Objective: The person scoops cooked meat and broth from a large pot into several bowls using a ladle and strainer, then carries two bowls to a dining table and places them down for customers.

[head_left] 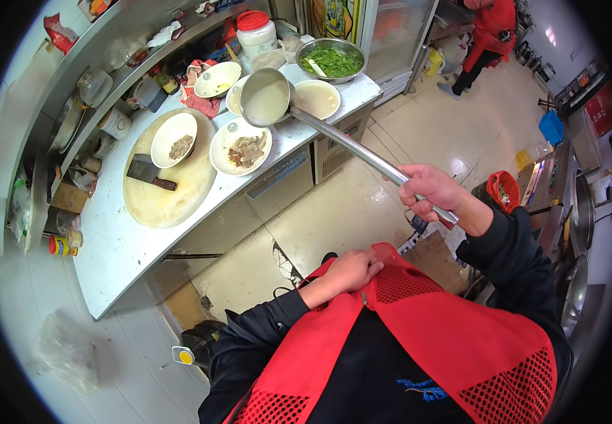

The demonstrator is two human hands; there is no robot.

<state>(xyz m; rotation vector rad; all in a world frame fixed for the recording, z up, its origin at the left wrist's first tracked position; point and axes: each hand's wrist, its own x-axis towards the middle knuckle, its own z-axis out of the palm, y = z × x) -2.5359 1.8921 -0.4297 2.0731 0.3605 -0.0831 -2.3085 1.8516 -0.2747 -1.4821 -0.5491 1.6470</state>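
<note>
My right hand (428, 191) grips the metal handle of a large ladle (348, 140). The ladle's bowl holds cloudy, pale liquid (265, 105) and hangs over the counter among white bowls, partly covering one bowl (234, 96). Just below it, a bowl (221, 142) contains sliced meat and reddish seasoning. Pale liquid fills the bowl (323, 100) at right. My left hand (352, 271) lies against the front of my red vest (332, 328), fingers curled; whether it pinches the cloth is unclear. A bowl with meat (169, 132) sits on the round chopping board (168, 204), beside a cleaver (146, 170).
Chopped greens fill a metal basin (356, 74) at the counter's far end. Behind the bowls are a red-lidded tub (256, 34) and a cluttered shelf (120, 98). A co-worker in red (491, 40) stands at upper right. A red-lined bin (502, 191) is beyond my right hand.
</note>
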